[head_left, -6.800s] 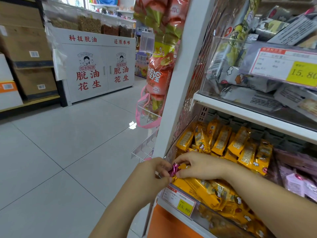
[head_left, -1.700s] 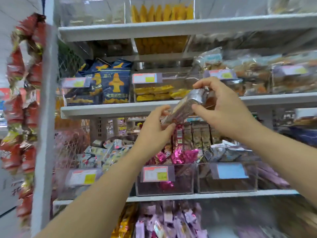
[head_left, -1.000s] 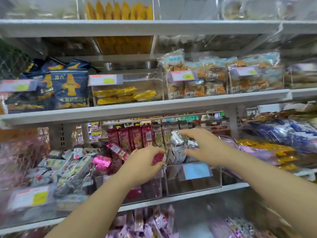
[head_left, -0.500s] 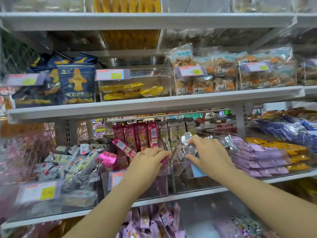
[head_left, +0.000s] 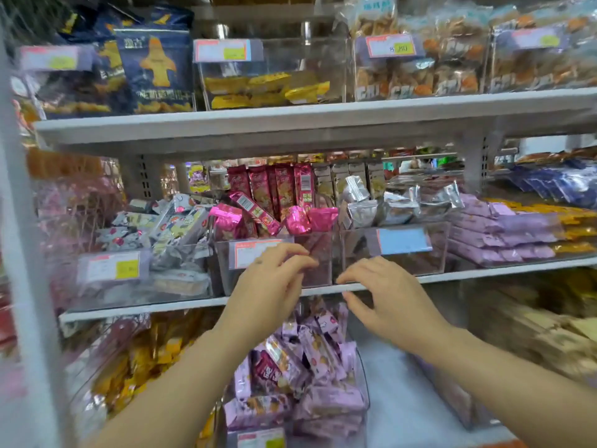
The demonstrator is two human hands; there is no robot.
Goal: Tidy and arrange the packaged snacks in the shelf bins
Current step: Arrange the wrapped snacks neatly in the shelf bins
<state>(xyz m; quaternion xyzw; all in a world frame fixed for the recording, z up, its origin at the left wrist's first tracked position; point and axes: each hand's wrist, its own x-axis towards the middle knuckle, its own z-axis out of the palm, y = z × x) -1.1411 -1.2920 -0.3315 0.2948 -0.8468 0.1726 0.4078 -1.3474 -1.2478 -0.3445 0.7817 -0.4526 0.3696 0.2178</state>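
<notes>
- My left hand (head_left: 271, 286) hovers before the pink-snack bin (head_left: 320, 244), grip loose, empty.
- My right hand (head_left: 387, 295) hangs fingers spread, grip apart, empty.
- Silver snack packets (head_left: 397, 205) sit heaped in the neighbouring clear bin (head_left: 438, 248).

Pink foil packs (head_left: 297, 219) heaped high in the middle clear bin (head_left: 323, 247); silver packs (head_left: 363, 210) jumbled in the neighbouring bin (head_left: 439, 253) just right, both on one shelf (head_left: 484, 271).

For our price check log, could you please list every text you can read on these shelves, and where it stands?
"8.80": yellow patch of the price tag on the upper-right bin, faint.
"CRI", apparently: orange-printed packs below it.
Other tags, the dark blue bag, the pink packs: too blurred.
</notes>
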